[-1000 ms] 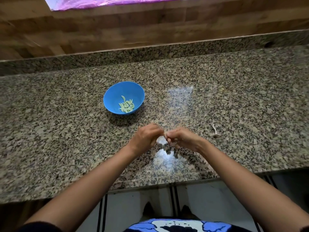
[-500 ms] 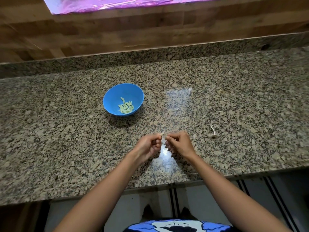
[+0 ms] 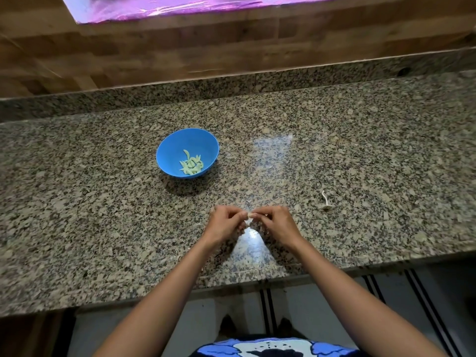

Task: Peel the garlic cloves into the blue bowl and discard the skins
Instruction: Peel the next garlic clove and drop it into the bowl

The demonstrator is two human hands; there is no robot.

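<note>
2 hands meet over the near part of the desk (image 3: 103, 202). The left hand (image 3: 225, 224) and the right hand (image 3: 278, 225) each have their fingers curled in, and the tips of both pinch 1 clove (image 3: 249, 215) between them. The clove is small and pale, held just above the desk, with the left fingers (image 3: 240, 216) on one end and the right fingers (image 3: 258, 215) on the other. A whitish bit hangs just under the clove, between the 2 sets of fingers; it may be loose skin, but the view is too blurred to be sure.

1 bowl (image 3: 167, 148), blue, stands on the desk beyond the fingers and off to their left, well apart from them. In its bottom lies 1 small heap of peeled cloves (image 3: 192, 164), pale green-yellow; roughly 8 can be made out, though they overlap.

1 thin white stalk (image 3: 325, 200) lies flat on the desk to the right of the right fingers, apart from them and a little farther from the person.

Both forearms are bare and reach in from the near edge of the desk.
</note>
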